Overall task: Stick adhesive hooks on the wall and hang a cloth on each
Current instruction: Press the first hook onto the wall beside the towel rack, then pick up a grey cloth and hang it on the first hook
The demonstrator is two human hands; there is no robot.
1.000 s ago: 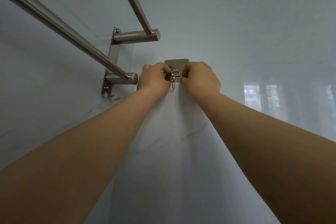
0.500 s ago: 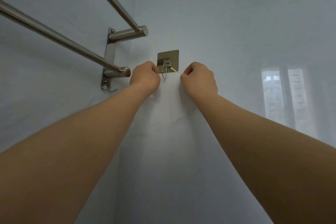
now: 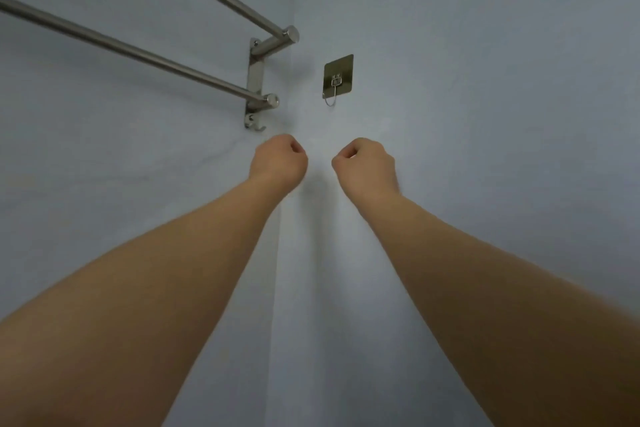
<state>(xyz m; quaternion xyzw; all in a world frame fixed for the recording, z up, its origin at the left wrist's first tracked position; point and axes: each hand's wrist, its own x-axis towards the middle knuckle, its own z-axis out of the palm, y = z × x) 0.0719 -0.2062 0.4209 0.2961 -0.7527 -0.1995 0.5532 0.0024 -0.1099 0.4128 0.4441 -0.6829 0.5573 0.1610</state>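
A square adhesive hook (image 3: 338,78) with a wire hook hanging from its middle is stuck on the pale wall (image 3: 467,87), just right of the room corner. Nothing hangs on it. My left hand (image 3: 280,160) and my right hand (image 3: 364,161) are both below the hook, apart from it and from each other. Each hand has its fingers curled into a loose fist and holds nothing. No cloth is in view.
A steel double towel rail (image 3: 145,52) runs along the left wall and ends in a bracket (image 3: 255,87) with a small hook at its foot, close to the left of the adhesive hook. The corner seam runs down between my forearms.
Both hands let go of the adhesive hook and dropped away below it. The hook stays stuck on the wall.
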